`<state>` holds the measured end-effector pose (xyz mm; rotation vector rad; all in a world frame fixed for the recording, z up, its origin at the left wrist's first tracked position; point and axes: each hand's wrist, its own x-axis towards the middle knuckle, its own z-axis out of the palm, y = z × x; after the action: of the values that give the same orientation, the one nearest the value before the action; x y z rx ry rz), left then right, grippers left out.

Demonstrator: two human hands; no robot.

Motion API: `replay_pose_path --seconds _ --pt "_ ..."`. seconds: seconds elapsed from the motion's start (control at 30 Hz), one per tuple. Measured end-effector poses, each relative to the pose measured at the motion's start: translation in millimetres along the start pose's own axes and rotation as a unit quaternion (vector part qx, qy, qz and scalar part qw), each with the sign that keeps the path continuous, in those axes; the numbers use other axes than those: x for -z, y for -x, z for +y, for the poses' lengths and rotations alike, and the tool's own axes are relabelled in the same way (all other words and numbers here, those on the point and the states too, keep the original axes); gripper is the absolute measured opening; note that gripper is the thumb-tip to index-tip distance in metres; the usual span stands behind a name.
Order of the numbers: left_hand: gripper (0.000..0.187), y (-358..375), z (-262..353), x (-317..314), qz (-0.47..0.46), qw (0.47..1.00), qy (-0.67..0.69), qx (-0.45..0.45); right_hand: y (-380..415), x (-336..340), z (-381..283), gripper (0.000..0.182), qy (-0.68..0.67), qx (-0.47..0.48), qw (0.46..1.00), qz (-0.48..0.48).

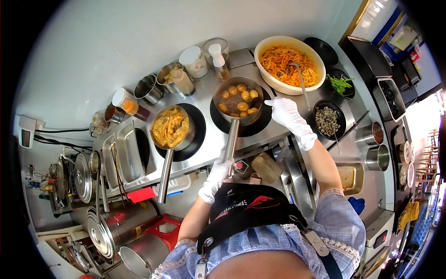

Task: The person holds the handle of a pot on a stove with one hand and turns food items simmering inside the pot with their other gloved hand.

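A saucepan (225, 111) of brown liquid and several peeled brown eggs (241, 87) sits over a round black burner plate. My gloved left hand (217, 177) is wrapped around the end of its long metal handle (231, 144). At the pan's right rim, my gloved right hand (286, 116) is closed, its fingertips beside a dark shape at the pan's edge. What it grips there I cannot tell. To the left, a second saucepan (189, 135) filled with yellow, strip-like food (171, 127) sits on another burner, its handle pointing toward me.
A large cream bowl (258, 60) holds orange shredded food with a ladle (301, 79). Black bowls hold chopped pieces (327, 121) and green vegetables (341, 84). Bottles, including a white-topped one (217, 55), and metal pots (148, 88) line the wall. Steel trays (131, 151) stand left.
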<state>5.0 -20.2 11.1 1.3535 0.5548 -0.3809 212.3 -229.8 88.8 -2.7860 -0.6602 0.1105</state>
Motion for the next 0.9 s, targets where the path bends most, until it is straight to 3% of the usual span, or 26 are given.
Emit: replay_pose_path --seconds 0.17,0.3,0.53,0.7,0.83,0.9 --pt "0.041 -1 0 0 -0.003 1.000 0.006 0.000 -3 -5 3 0.028 0.018 -0.004 0.997 -0.081" --pt "0.040 0 0 -2 0.003 1.000 0.008 0.008 -14 -31 4 0.036 -0.079 -0.043 0.986 -0.143" --pt "0.034 0 2 -4 -0.004 1.000 -0.006 -0.008 -7 -96 -37 0.036 -0.103 0.018 0.995 -0.003" --pt "0.035 -3 3 -1 0.000 1.000 -0.016 -0.002 -24 -111 -36 0.034 -0.092 -0.050 0.991 0.077" --pt "0.035 -7 1 4 -0.019 1.000 0.006 0.003 -27 -98 -26 0.031 -0.125 -0.114 0.984 0.052" --pt "0.036 -7 2 4 -0.016 1.000 -0.007 0.002 -23 -88 -20 0.031 -0.136 -0.099 0.982 0.082"
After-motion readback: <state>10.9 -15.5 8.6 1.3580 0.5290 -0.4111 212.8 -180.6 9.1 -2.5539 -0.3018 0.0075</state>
